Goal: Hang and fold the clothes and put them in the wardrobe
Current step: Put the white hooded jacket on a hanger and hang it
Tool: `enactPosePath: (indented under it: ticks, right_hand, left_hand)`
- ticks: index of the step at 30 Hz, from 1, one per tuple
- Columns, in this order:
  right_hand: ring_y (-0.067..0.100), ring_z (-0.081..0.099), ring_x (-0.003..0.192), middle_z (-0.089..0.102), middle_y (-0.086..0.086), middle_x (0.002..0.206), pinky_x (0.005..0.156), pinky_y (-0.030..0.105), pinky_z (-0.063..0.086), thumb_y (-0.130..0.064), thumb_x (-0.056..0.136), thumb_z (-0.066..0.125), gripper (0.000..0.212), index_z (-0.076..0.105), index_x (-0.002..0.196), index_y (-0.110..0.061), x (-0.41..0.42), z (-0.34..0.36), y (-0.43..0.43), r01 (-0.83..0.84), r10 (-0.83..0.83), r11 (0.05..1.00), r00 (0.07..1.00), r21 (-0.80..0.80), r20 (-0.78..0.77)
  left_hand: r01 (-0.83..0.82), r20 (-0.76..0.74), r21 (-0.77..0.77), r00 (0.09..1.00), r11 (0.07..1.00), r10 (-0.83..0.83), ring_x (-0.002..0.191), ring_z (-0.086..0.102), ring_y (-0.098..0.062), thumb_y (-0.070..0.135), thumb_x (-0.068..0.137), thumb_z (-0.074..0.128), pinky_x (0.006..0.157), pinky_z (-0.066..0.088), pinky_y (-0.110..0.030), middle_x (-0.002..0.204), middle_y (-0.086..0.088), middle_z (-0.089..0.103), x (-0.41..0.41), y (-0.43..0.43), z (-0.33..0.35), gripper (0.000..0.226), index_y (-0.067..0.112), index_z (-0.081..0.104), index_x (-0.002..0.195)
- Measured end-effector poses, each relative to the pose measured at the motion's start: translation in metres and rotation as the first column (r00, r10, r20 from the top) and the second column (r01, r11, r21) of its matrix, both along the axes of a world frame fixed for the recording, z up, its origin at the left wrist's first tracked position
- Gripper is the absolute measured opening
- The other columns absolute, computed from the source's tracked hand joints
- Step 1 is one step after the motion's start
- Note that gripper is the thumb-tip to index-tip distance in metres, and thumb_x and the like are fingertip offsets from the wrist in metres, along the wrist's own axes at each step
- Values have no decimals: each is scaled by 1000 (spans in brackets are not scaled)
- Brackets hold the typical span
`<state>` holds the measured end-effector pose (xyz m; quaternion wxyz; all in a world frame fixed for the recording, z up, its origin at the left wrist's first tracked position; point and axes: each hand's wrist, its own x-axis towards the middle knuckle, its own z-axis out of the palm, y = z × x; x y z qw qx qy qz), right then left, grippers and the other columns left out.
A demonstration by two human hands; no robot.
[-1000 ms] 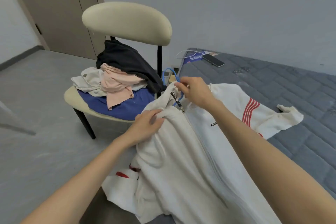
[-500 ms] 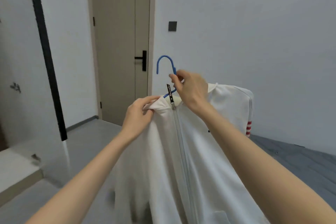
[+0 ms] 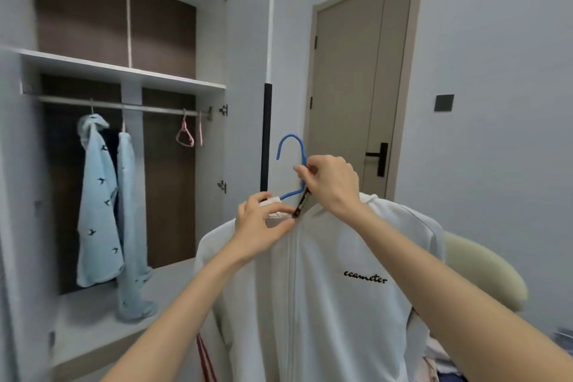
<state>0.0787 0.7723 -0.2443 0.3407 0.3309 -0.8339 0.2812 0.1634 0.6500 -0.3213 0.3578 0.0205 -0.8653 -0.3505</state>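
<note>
A white zip jacket [image 3: 335,295] with black lettering hangs on a blue hanger [image 3: 291,146], held up in front of me. My right hand [image 3: 328,186] grips the hanger's neck just below the hook. My left hand [image 3: 260,226] pinches the jacket's collar at the left of the zip. The open wardrobe [image 3: 124,77] stands to the left, with a metal rail [image 3: 124,106] under its shelf.
On the rail hang light blue patterned garments [image 3: 102,201] and empty pink hangers [image 3: 186,133]. A black-edged wardrobe door [image 3: 266,133] stands open beside a beige room door [image 3: 356,87]. A cream chair back [image 3: 483,270] is at the right, behind the jacket.
I lifted the jacket on its hanger off the bed and turned left from the chair towards the open wardrobe. Both hands kept their hold.
</note>
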Motion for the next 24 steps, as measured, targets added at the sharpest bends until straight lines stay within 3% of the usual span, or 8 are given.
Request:
enactPosePath:
  ticks: [3,5,7,10,13,16,20,24]
  right_hand:
    - [23,66,73,70,-3,67,70,33,52,-39,92,52,36,63,71,-13,2,-15,-30,-64,71,997,987,-50,147]
    - [19,67,71,71,-3,66,74,36,54,-38,91,52,33,66,73,-14,4,-27,-45,-113,135,988,963,-104,234]
    - [13,68,66,71,-4,66,74,37,55,-36,91,53,30,65,73,-15,9,-40,-58,-207,240,969,927,-138,289]
    - [12,67,60,69,-3,65,69,36,56,-31,91,56,27,64,73,-13,23,-55,-77,-377,417,908,846,-181,332]
    - [20,61,57,61,5,69,64,35,58,-23,93,57,23,59,73,-10,40,-67,-92,-534,599,801,717,-271,356]
    - [14,58,57,57,9,79,53,25,54,-24,96,53,23,53,78,-9,54,-77,-105,-619,662,748,670,-240,336]
    - [5,54,54,54,-4,64,49,9,38,-30,98,47,18,49,82,-23,64,-90,-121,-655,671,732,648,-187,360]
    - [6,48,49,57,-3,58,53,12,42,-35,99,44,18,45,84,-25,72,-106,-130,-669,659,729,626,-147,417]
  left_hand:
    - [20,18,-83,1000,996,-19,134,15,-8,-7,80,47,97,5,-5,141,7,29,29,-27,-17,57,46,67,75]
    - [3,24,-59,1000,998,-2,134,18,-10,-17,75,38,101,8,-9,140,8,32,46,-42,-28,67,43,67,69]
    - [-87,-23,-5,996,996,87,130,29,-13,-16,78,40,101,15,-11,131,5,41,58,-62,-37,60,37,68,76]
    - [-258,-24,-56,966,965,257,125,36,-18,13,92,52,97,24,-17,127,5,47,67,-93,-44,27,31,60,111]
    - [-391,98,-219,903,894,419,124,34,-25,35,92,55,102,28,-35,133,5,43,80,-124,-52,41,28,47,132]
    - [-342,96,-269,920,900,379,109,44,-22,35,90,59,89,32,-25,113,4,49,101,-147,-53,31,23,60,118]
    - [-270,16,-332,956,904,292,84,50,-18,29,91,60,71,30,-22,88,7,53,123,-162,-55,20,21,71,105]
    - [-323,-47,-354,943,878,328,75,50,-18,24,93,57,63,32,-27,78,1,54,132,-166,-70,19,19,74,99]
